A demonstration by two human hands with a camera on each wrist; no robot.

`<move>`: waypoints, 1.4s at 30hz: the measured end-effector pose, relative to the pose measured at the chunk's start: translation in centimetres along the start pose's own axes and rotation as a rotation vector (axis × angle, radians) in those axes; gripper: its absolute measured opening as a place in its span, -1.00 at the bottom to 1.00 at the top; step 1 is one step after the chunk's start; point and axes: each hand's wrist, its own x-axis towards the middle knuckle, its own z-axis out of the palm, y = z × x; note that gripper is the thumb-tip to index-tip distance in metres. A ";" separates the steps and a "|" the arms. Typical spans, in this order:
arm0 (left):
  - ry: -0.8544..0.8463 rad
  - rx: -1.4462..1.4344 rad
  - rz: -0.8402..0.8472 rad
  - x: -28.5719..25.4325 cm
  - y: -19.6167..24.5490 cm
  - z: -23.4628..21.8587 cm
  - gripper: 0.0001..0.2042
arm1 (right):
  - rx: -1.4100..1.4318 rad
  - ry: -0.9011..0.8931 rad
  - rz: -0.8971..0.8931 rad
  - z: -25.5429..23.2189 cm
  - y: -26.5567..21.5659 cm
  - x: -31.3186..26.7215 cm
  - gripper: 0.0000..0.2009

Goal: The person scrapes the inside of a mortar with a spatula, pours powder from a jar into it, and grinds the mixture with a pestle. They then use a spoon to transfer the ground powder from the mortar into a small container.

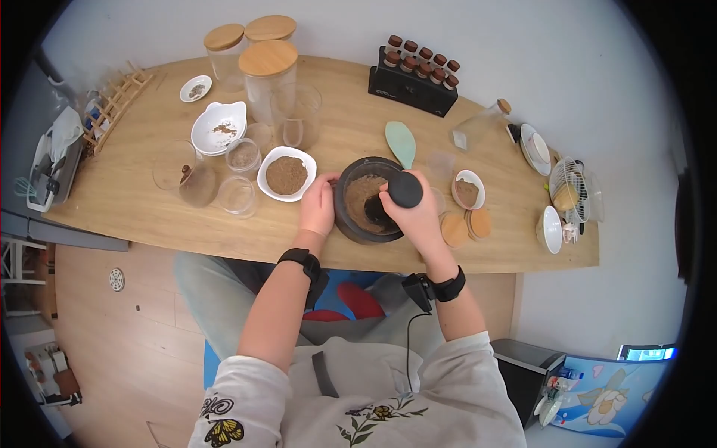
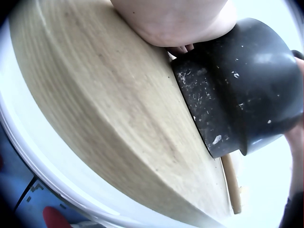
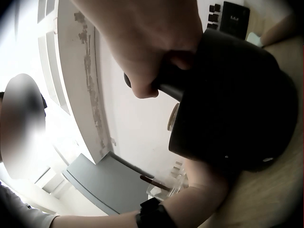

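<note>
As the right hand (image 1: 420, 218) grips it, the pestle (image 1: 405, 190) slants up rightward

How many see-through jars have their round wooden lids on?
3, bunched at the back: the front jar, the left jar and the back jar. Another might be hidden behind them.

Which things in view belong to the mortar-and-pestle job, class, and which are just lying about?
Likely in the job:
black mortar, left grip at its side
black pestle, in the right grip
brown powder in the mortar
perhaps the white dish of brown powder

Seemingly lying about:
green spatula
black rack of jars
wooden-lidded jars
transparent bottle
</note>
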 end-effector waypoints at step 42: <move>0.002 -0.019 -0.023 0.2 -0.6 0.4 -0.72 | 0.022 -0.040 -0.072 0.9 -1.7 1.9 -0.61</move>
